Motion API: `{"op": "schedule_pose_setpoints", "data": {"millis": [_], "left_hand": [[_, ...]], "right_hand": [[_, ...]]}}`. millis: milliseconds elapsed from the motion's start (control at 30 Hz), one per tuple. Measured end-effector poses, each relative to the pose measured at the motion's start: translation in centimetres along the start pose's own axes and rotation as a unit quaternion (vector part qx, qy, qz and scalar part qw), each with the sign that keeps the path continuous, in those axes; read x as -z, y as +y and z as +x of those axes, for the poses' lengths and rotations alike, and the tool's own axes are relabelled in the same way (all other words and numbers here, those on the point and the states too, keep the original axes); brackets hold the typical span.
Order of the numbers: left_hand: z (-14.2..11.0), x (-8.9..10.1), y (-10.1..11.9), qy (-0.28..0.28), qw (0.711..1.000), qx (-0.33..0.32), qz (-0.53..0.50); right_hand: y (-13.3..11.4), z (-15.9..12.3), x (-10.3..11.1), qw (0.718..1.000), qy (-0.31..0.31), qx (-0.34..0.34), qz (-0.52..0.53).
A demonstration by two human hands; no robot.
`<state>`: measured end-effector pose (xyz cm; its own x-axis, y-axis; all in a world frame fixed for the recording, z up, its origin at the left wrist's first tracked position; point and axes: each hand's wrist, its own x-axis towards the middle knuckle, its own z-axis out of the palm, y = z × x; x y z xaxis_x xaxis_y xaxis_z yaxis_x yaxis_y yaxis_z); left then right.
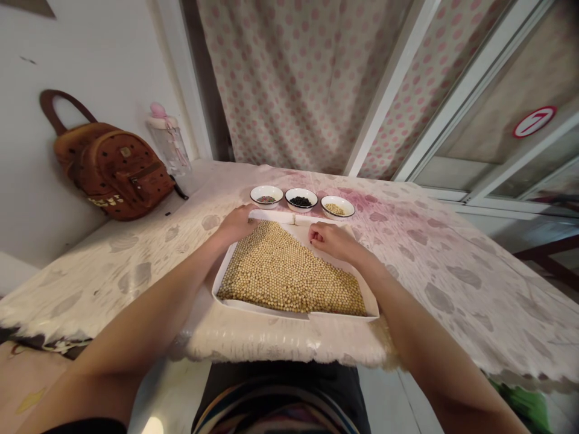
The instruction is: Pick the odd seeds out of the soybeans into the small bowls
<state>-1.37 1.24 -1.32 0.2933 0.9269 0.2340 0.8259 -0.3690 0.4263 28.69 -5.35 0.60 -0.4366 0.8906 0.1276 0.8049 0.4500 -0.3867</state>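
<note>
Soybeans in white paper tray, center frame: left fingers flat, open, empty on top edge; right fingers curled just beside pile, grip unclear.

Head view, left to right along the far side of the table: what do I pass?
Brown studded backpack → clear water bottle → white bowl of mixed seeds → white bowl of black beans → white bowl of pale beans
</note>
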Motion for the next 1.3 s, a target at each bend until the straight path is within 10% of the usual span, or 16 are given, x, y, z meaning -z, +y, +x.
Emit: {"op": "schedule_pose_setpoints", "data": {"millis": [267,567,667,767,933,1100,1300], "left_hand": [[-0.2,0.2,0.3,-0.006,1.0,0.006,0.002],[0.0,0.0,0.0,-0.001,1.0,-0.002,0.0],[0.0,-0.1,-0.1,-0.001,1.0,0.001,0.0],[0.0,-0.1,-0.1,-0.004,1.0,0.001,-0.005],[0.0,0.0,0.0,0.001,1.0,-0.002,0.0],[0.0,0.0,0.0,0.0,1.0,-0.001,0.005],[-0.1,0.1,0.1,-0.002,1.0,0.005,0.006]], "right_hand": [[7.4,1.4,1.3,0.924,0.333,-0.123,0.142],[9.3,1.4,2.3,0.848,0.379,-0.175,0.326],[6.7,0.6,3.2,0.893,0.307,-0.152,0.292],[3.7,-0.3,3.7,0.955,0.095,-0.09,0.266],[0.6,-1.0,3.3,0.975,-0.153,-0.029,0.16],[0.3,-1.1,3.2,0.968,-0.223,-0.051,0.107],[0.6,-1.1,3.3,0.982,-0.16,-0.085,0.061]]}}
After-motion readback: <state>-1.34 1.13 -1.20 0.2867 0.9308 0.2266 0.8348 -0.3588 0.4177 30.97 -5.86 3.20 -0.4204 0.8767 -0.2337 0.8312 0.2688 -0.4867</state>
